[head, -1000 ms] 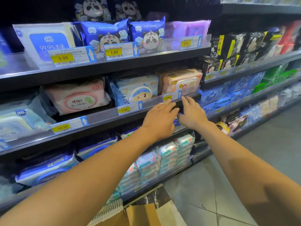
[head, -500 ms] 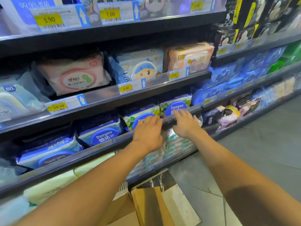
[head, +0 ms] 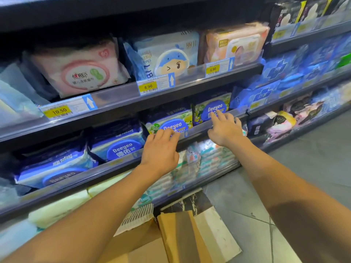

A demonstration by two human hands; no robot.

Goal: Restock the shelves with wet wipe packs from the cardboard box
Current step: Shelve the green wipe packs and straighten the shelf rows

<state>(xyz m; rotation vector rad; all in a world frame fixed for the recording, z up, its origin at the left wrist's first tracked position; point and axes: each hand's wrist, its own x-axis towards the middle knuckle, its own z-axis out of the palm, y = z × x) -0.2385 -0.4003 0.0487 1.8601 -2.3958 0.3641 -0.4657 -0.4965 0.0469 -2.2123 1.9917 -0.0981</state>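
While stood upright behind the shelf lip (head: 196, 130), above the cardboard box (head: 140, 242), probably soft, light and slippery: Deeyeo packs (head: 171, 119). Touched by left hand (head: 161, 150) and right hand (head: 225, 128), fingers (head: 215, 115) spread, uncurled, gripping nothing. Best pinched across the short sides.

Both hands are out at the shelf right below the 8.90 price tag (head: 147, 86). The left hand (head: 161, 149) sits pretty much straight under the tag, fingers spread and resting on the front of a Deeyeo pack (head: 169, 120) at the rail. The right hand (head: 226, 128) is down-right of the tag, straight fingertips touching the second Deeyeo pack (head: 210, 107). Just above the tag there's a blue cartoon-face pack (head: 167, 54), up-left of it a pink pack (head: 79, 71), and up-right an orange pack (head: 235, 42). Far below the tag, the cardboard box (head: 180, 238) sits on the floor with its flaps open.
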